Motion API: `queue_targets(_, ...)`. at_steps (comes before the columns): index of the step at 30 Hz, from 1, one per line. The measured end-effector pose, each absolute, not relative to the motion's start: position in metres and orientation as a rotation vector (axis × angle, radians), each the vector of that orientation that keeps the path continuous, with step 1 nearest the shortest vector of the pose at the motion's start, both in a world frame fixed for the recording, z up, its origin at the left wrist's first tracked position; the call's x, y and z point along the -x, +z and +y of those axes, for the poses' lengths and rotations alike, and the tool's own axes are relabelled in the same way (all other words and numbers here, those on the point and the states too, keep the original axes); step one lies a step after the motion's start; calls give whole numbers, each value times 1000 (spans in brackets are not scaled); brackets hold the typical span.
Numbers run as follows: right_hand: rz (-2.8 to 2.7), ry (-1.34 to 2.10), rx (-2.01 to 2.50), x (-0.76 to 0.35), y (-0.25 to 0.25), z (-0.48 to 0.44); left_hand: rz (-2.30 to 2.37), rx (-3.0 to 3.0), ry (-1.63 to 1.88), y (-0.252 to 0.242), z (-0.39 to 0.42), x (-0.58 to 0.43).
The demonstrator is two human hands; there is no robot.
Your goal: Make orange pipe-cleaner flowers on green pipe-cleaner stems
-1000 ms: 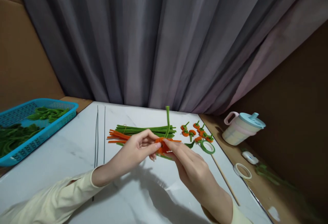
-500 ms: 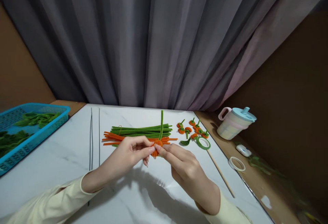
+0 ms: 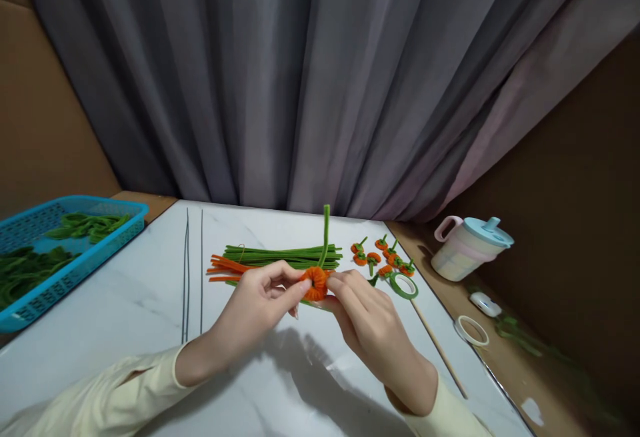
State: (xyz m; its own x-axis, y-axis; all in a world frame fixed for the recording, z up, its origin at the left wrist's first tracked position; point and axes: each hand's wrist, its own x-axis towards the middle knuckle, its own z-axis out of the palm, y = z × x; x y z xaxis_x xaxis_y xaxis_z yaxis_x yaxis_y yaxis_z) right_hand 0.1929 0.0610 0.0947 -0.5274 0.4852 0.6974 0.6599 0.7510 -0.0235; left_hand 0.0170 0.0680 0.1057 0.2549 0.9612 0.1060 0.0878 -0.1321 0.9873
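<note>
Between my hands, above the table, is a small round ribbed orange pumpkin shape made of pipe cleaner [image 3: 316, 284], with a dark hollow in its middle. A long green pipe cleaner [image 3: 327, 230] stands up from its top. My left hand [image 3: 273, 297] pinches its left side, the thumb tip at the hollow. My right hand [image 3: 363, 304] is closed at its right edge, fingertips touching it. Behind them lie a bundle of green pipe cleaners [image 3: 280, 254] and some orange pipe cleaners [image 3: 225, 269], partly hidden by my left hand.
Several finished small orange pieces with green stems [image 3: 383, 254] lie at the right, beside green tape [image 3: 403, 286] and a wooden stick [image 3: 440, 350]. Thin wires [image 3: 201, 270] lie left. A blue basket [image 3: 120, 224] holds green pieces. A lidded jug [image 3: 467, 250] and white tape roll [image 3: 471, 330] stand right.
The orange piece has turned so its hollow middle faces me, and my right thumb and fingers have shifted to its right edge. The whole view has shifted slightly.
</note>
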Motion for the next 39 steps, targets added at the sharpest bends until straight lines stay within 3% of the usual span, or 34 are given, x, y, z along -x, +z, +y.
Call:
queue_targets(13,-2333,-345,791,-196,85,66,1082,-1764,1123,89,68,-20)
queue_targets(26,-2305,-66,806,-201,87,71,996,-1631,911,102,71,-14)
queue_targets(39,-2212,-132,775,-190,72,66,936,-1693,931,95,67,-17)
